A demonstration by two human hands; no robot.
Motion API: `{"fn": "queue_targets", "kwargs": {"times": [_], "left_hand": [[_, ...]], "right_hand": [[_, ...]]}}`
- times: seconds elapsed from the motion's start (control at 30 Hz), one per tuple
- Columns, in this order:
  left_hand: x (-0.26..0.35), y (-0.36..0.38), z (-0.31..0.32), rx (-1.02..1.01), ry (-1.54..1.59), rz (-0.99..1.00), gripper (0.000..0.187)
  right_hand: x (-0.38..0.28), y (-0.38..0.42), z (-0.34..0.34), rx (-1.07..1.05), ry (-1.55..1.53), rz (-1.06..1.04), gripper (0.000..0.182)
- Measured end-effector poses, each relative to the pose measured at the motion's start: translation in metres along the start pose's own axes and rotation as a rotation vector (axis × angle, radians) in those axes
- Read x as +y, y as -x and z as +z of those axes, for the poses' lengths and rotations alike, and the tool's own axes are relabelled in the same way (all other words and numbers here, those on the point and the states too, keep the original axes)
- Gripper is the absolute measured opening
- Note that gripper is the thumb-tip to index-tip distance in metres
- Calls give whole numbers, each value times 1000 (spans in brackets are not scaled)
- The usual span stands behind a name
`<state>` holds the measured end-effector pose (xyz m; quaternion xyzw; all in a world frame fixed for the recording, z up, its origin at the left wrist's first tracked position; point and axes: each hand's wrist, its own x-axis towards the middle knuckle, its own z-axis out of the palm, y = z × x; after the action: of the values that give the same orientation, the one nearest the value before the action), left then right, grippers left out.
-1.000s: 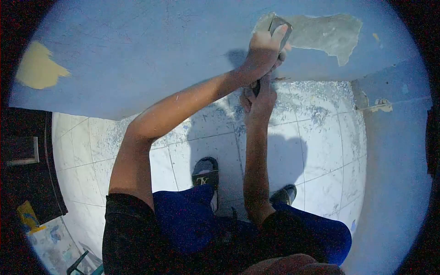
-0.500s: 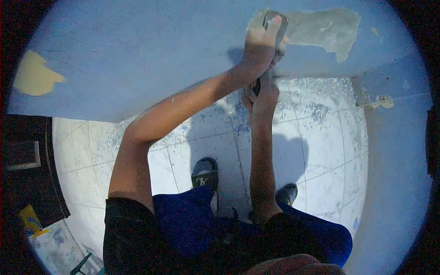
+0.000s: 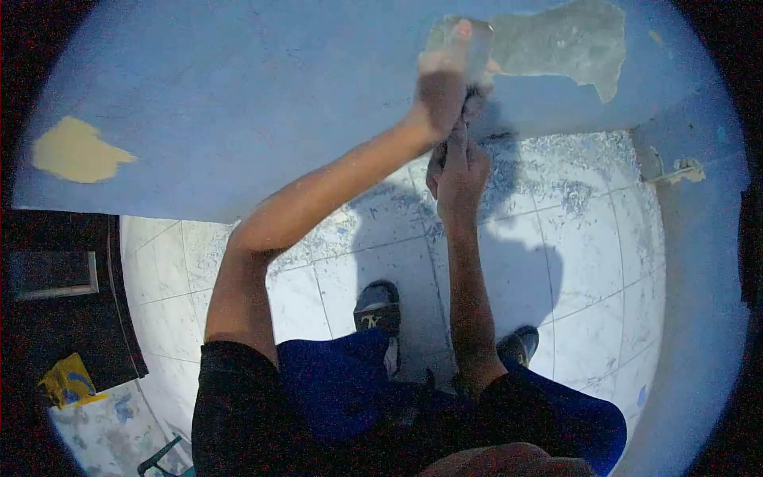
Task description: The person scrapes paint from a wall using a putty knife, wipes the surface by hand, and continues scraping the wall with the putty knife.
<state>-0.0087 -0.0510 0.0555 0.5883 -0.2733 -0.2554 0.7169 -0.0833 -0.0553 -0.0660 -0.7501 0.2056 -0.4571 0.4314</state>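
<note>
A flat dark scraper (image 3: 480, 38), blurred by motion, lies against the blue wall (image 3: 262, 87) at the left end of a bare grey patch (image 3: 560, 46). My left hand (image 3: 442, 86) is wrapped around its upper part, with the thumb on the flat face. Just below, my right hand (image 3: 462, 179) has its fingers closed around the handle, most of which is hidden. The two hands are close together, one above the other.
Paint flakes (image 3: 556, 175) litter the white tiled floor (image 3: 584, 262) below the wall. A cream patch (image 3: 79, 149) marks the wall at left. At lower left, a yellow packet (image 3: 70, 381) rests by a stained white surface (image 3: 103, 425). Another wall (image 3: 703, 262) stands at right.
The view has shifted slightly, so the floor and feet appear further right and lower. Both hands still hold the scraper, which has moved slightly left relative to the grey patch.
</note>
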Motion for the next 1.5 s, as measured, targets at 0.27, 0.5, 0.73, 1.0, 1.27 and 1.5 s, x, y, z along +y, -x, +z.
{"fn": "queue_targets", "kwargs": {"times": [0.27,0.5,0.73,1.0,1.27,1.5], "left_hand": [[-13,-3,-16,2,-66,9,64],[-29,3,-26,-7,7,32,60],[-169,63,-104,-361,-166,-109,58],[-251,145,-248,-708,-1451,-275,78],[-278,143,-304,-695,-1422,-412,78],[-221,125,-215,-661,-1359,-419,88]], "right_hand": [[-8,-2,-5,-241,-395,394,33],[-17,-29,-35,-509,-497,633,39],[18,-53,-156,-1165,672,-125,32],[142,-62,-258,-1294,914,285,32],[123,-103,-238,-742,544,164,28],[47,-141,-161,-512,135,51,39]]}}
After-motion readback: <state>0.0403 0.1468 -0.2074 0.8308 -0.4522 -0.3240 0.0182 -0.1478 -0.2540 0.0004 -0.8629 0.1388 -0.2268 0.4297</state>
